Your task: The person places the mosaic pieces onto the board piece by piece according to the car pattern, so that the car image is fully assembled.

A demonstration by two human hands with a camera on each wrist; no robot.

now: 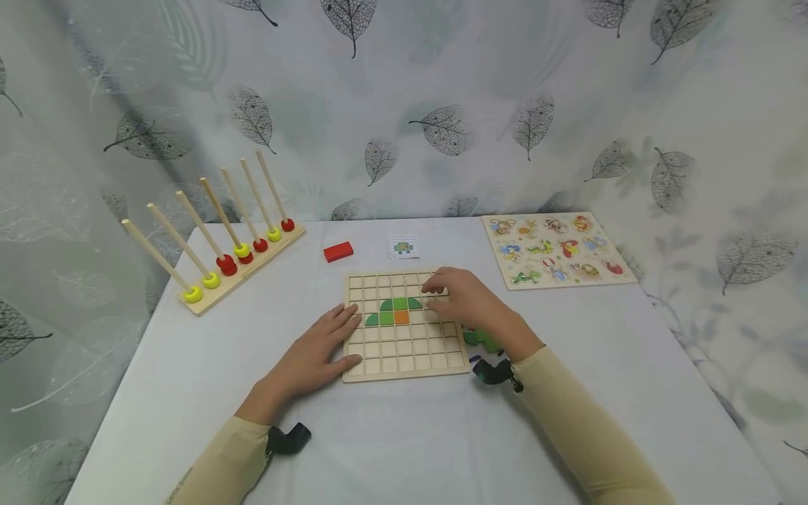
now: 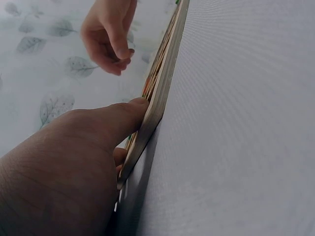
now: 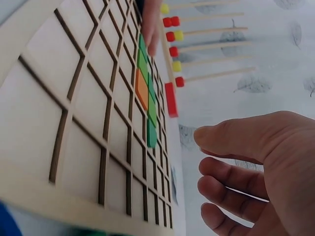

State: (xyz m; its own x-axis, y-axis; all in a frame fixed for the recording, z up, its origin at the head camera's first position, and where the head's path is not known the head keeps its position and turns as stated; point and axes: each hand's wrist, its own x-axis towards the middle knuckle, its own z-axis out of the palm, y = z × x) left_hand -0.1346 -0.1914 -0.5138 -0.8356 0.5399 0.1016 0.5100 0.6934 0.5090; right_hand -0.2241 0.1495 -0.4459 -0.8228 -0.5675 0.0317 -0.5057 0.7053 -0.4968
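Note:
A wooden grid board [image 1: 416, 365] lies on the table, with green tiles [image 1: 400, 304] and one orange tile [image 1: 401, 318] set in its middle cells. My left hand [image 1: 309, 354] rests at the board's left edge, fingers extended along the frame and thumb at the near corner. Over the upper right cells hovers my right hand [image 1: 473, 301]. Its fingers [image 3: 231, 182] are loosely bent in the right wrist view, with nothing between them and the thumb. Beside the board's right edge, partly hidden by the right forearm, lie loose green pieces [image 1: 485, 340].
A small pattern card [image 1: 403, 247] lies behind the board, a red block [image 1: 338, 252] to its left. At the back left stands a wooden rack [image 1: 246, 270] of upright pegs with red and yellow beads. An insect picture puzzle board [image 1: 555, 251] lies at the back right.

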